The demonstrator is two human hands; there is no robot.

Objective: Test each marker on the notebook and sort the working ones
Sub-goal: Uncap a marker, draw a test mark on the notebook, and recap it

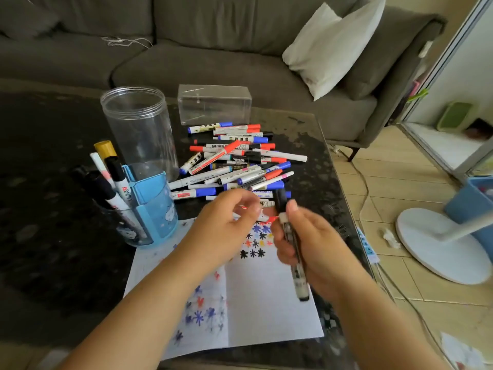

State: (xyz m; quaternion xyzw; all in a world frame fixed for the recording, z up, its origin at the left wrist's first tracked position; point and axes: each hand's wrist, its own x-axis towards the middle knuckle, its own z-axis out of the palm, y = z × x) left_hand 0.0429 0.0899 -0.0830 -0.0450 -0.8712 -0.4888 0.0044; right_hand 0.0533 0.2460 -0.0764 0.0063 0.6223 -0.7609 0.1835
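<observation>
Gripping a black marker (293, 252) upright, her right hand (306, 244) hovers over the notebook (266, 303); left hand (226, 225) pinches a red marker (262, 218).

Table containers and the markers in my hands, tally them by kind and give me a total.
Clear round jar: 1
Clear rectangular box: 1
Blue pen holder: 1
Black marker, held in the right hand: 1
Red marker, pinched in the left hand: 1
Total: 5
</observation>
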